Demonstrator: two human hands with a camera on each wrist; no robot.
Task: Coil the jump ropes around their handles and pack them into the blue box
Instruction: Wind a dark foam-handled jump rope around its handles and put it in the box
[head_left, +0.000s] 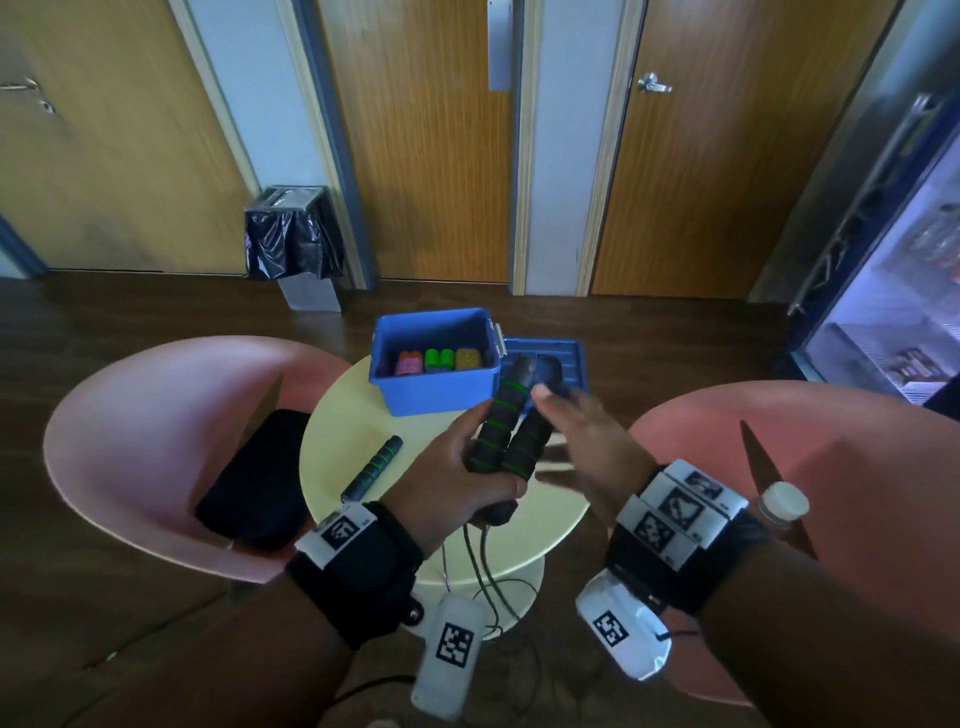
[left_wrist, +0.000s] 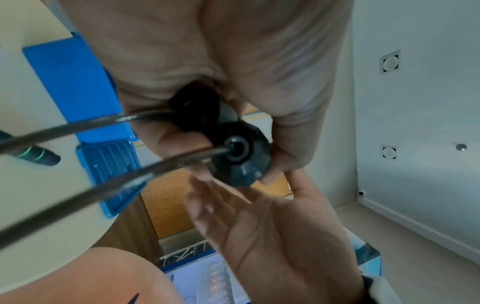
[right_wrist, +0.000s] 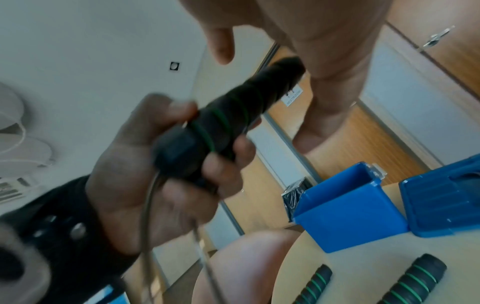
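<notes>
A small round pale-yellow table (head_left: 358, 415) stands on dark wood flooring, flanked by two pink shell chairs: the one at nine o'clock (head_left: 130, 415) holds a black cushion-like object (head_left: 260, 478), and on the one at three o'clock (head_left: 857, 467) stands a clear bottle with a white cap (head_left: 782, 501). Beyond the table at twelve o'clock run wood-veneer doors; at eleven o'clock a bin lined with a black bag (head_left: 293, 239) stands against the wall, and at two o'clock a glass-fronted fridge (head_left: 893, 291) glows. No brand or text can be read; the wrist bands carry only black-and-white square marker patterns. The blue box (head_left: 436, 384) sits open at the table's twelve o'clock edge with pink, green and yellow handle ends showing inside, and its lid (head_left: 566, 364) lies touching it at three o'clock. The left hand (head_left: 457, 478) is clenched around two black foam handles with green rings (head_left: 506, 431), held side by side above the table's centre, their thin rope (head_left: 480, 566) trailing down toward six o'clock. The right hand (head_left: 587, 441) is released, fingers straight, just beside the handles at three o'clock and grasping nothing. A spare handle (head_left: 374, 467) lies on the table at eight o'clock; the right wrist view shows two there.
</notes>
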